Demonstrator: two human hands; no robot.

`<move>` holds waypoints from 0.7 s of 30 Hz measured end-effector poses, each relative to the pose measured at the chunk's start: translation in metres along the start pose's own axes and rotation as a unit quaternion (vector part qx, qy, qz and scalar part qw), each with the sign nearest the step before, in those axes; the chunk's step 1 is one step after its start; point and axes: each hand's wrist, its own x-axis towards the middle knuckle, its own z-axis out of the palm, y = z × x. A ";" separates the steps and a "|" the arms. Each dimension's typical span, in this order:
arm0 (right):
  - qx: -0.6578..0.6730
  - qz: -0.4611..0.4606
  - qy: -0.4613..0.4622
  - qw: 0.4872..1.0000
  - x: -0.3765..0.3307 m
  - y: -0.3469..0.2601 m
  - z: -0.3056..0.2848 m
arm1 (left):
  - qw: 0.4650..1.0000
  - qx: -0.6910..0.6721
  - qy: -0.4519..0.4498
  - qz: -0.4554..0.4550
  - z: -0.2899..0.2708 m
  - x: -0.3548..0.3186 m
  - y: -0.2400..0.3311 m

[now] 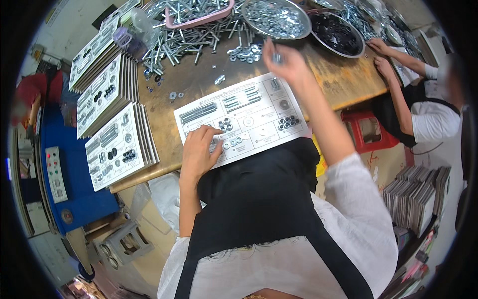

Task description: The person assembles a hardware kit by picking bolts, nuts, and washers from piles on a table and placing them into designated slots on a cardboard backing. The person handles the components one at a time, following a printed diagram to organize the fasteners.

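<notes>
Though apart, left hand [200,145] on 1 card [259,119], right hand [287,65] near 1 bowl [297,37].

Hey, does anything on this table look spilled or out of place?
Yes, mildly: long silver metal bolts lie heaped outside the pink plastic tray, pointing every which way, as if overflowed, though that may be deliberate. Two round grey metal washers also sit stray on the brown wooden table, apart from the heap.

Left fingers [215,131] touch a printed card [262,117]; right fingers [269,50] hover near metal pieces [246,53]
</notes>
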 end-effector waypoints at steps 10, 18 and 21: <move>-0.762 -0.562 0.141 0.291 0.063 -0.148 0.057 | 0.988 -0.020 0.086 -0.129 -0.005 -0.034 -0.019; -0.841 -0.390 0.323 0.192 0.012 -0.270 0.019 | 0.939 -0.093 0.192 -0.271 0.029 -0.101 -0.092; -0.812 -0.423 0.342 0.211 0.013 -0.258 0.024 | 0.932 -0.092 0.264 -0.231 0.038 -0.087 -0.088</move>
